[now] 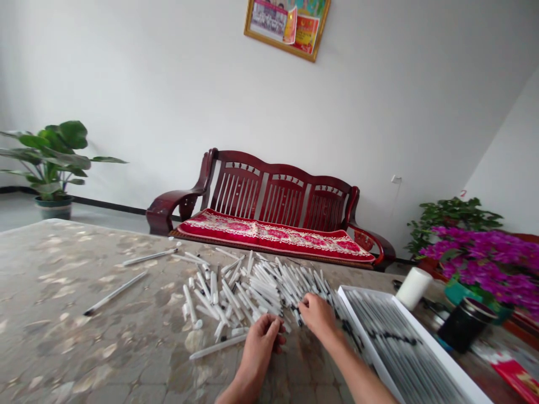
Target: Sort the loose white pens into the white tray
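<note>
A heap of white pens and pen barrels (pixel 252 289) lies in the middle of the patterned table (pixel 84 336). My left hand (pixel 259 342) rests at the near edge of the heap with its fingers curled over some pens. My right hand (pixel 316 314) sits just to the right, fingers bent down into the heap's edge. What either hand grips is hidden by the fingers. To the right of my right hand lies a white tray (pixel 455 379) filled with rows of pens.
Loose single pens (pixel 114 293) lie apart at the left of the table. A white cup (pixel 414 288), a black jar (pixel 464 324) and purple flowers (pixel 490 264) stand at the right. A red wooden bench (pixel 278 219) and a potted plant (pixel 53 163) are behind the table.
</note>
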`<state>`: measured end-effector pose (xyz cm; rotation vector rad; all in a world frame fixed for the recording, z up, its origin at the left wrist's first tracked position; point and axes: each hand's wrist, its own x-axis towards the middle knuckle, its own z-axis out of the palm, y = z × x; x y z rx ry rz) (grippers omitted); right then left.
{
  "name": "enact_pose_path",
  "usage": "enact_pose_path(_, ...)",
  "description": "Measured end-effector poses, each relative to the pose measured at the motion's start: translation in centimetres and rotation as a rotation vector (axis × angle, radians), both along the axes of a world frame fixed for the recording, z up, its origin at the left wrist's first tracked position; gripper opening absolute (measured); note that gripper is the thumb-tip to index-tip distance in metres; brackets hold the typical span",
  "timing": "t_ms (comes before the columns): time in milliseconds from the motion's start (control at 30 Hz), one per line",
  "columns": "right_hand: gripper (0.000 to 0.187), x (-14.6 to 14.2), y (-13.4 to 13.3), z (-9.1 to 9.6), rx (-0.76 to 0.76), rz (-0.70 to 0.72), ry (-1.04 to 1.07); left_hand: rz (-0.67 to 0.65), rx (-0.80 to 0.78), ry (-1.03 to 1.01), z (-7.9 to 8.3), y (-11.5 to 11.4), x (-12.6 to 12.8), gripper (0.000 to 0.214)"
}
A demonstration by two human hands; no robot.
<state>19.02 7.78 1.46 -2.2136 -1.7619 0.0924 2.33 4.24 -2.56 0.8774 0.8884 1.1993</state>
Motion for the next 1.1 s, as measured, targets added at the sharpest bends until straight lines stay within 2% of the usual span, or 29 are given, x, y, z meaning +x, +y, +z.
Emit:
enact_pose_path(133,0.027,0.0,-2.6,0.2,-0.013,0.032,0.141,0.099,0.071,0.073,-0.1,-0.3,-0.2,0.029)
enact_pose_path(233,0.031,-0.8,-5.7,-0.1,-0.073,0.128,0.57,0.215,0.247,0.23,-0.1,-0.7,-0.7,0.031)
enact_pose_path(333,0.034,-2.4,-9.0,-0.3,-0.221,0.153,0.946,0.237,0.417,0.4,-0.1,-1.2,-1.1,0.04)
enact_pose_path(433,0.039,-3.8,-11.0,0.2,-0.307,0.164,1.08,0.204,0.479,0.48,-0.1,-1.4,-1.2,0.035)
enact_pose_path(500,0.047,-3.8,-11.3,0.6,-0.344,0.214,1.114,0.211,0.504,0.481,0.2,-1.4,-1.3,0.031)
enact_pose_path(567,0.049,-2.6,-10.7,0.8,-0.32,0.231,1.035,0.25,0.511,0.455,0.6,-1.4,-1.5,0.022)
enact_pose_path(600,0.046,-1.5,-10.2,0.8,-0.27,0.218,0.93,0.271,0.498,0.432,0.8,-1.3,-1.6,0.016)
enact_pose_path(667,0.027,1.3,-9.3,0.5,-0.083,0.108,0.591,0.299,0.434,0.361,1.1,-1.2,-1.7,0.011)
enact_pose_path(733,0.012,4.3,-8.5,0.0,0.022,-0.019,0.204,0.289,0.326,0.265,1.3,-1.0,-1.6,0.022)
enact_pose_path(800,0.011,6.7,-8.1,-0.5,-0.02,-0.097,-0.044,0.263,0.213,0.157,1.2,-0.9,-1.4,0.035)
enact_pose_path(900,0.015,8.2,-7.6,-0.9,-0.124,-0.137,-0.192,0.215,0.091,0.003,1.0,-0.6,-1.1,0.044)
enact_pose_path(1100,0.024,7.4,-5.6,-0.5,-0.207,-0.139,-0.247,0.167,-0.042,-0.184,0.9,-0.4,-1.1,0.046)
